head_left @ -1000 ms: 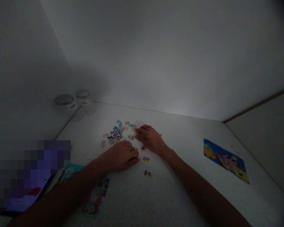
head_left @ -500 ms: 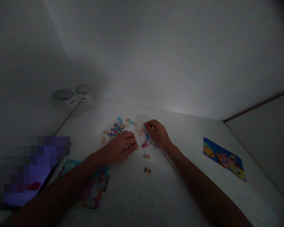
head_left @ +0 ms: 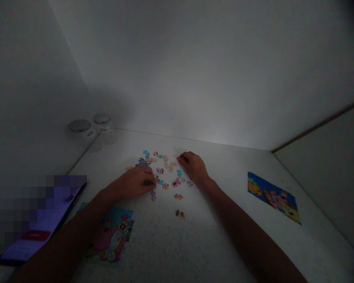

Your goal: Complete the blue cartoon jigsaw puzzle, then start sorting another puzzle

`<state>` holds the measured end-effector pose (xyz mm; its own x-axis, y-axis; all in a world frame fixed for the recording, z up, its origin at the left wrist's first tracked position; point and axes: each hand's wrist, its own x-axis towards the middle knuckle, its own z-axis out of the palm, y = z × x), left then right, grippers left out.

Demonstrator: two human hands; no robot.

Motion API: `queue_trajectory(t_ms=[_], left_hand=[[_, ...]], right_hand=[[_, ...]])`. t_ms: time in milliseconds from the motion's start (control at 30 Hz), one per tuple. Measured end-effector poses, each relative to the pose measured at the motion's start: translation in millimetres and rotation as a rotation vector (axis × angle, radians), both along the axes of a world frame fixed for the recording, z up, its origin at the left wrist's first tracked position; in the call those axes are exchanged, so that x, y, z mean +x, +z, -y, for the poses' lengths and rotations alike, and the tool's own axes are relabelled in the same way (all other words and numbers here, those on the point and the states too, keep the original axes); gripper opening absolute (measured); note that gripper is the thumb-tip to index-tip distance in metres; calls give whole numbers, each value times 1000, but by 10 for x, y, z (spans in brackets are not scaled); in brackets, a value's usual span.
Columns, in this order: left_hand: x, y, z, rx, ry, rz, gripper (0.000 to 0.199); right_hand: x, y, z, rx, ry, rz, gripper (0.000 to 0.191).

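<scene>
- White table (head_left: 212, 236), dimly lit, with multicoloured jigsaw pieces (head_left: 160, 171) scattered towards the middle of its far edge
- Just changed: left hand (head_left: 135, 181) drawn back towards the table's left edge, uncovering several pieces, among them a pink-and-purple piece (head_left: 153, 195) just on the near side of the fingertips
- Effect, by judgement: more loose pieces open to view and reach between the two hands, easier to tell apart by colour
- Left fingers curled, thumb close to forefinger, right beside the scatter; cannot tell if pinched on a piece
- Right hand (head_left: 195, 167) just beside pale beige pieces (head_left: 171, 165), thumb and forefinger near each other; blue piece seen at the tips half a second ago no longer visible there, perhaps put down or covered; cannot tell if still gripping anything
- Towards the near edge, spaced apart: pink piece (head_left: 176, 182), smaller bright piece (head_left: 178, 196), darker piece (head_left: 179, 214)
- Around: lidded jars (head_left: 80, 125) at the far left corner, screened device (head_left: 67, 204) along the left edge, picture card (head_left: 113, 236) partly behind the left forearm, blue picture sheet (head_left: 273, 196) near the right edge
</scene>
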<state>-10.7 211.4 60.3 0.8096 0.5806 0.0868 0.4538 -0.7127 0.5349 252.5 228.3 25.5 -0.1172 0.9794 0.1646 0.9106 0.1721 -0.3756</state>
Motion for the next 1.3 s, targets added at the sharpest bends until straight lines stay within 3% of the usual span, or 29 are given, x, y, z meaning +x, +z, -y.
queue_trajectory(t_ms=[200, 333, 433, 600, 867, 1100, 1300], left_hand=[[14, -114, -76, 103, 95, 63, 25], [103, -199, -113, 181, 114, 100, 27], [144, -205, -93, 258, 110, 74, 27], [90, -68, -66, 361, 111, -49, 28], [116, 183, -147, 359, 79, -258, 29], [490, -3, -287, 362, 76, -242, 26], [502, -159, -365, 365, 73, -202, 23]], right_hand=[[62, 93, 18, -99, 173, -66, 31], [123, 170, 30, -238, 178, -64, 40], [169, 231, 26, -245, 155, -75, 40], [297, 312, 9, -169, 143, -136, 28], [422, 338, 69, -423, 266, -117, 17], [393, 303, 55, -365, 227, -100, 13], [426, 392, 88, -338, 166, -41, 14]])
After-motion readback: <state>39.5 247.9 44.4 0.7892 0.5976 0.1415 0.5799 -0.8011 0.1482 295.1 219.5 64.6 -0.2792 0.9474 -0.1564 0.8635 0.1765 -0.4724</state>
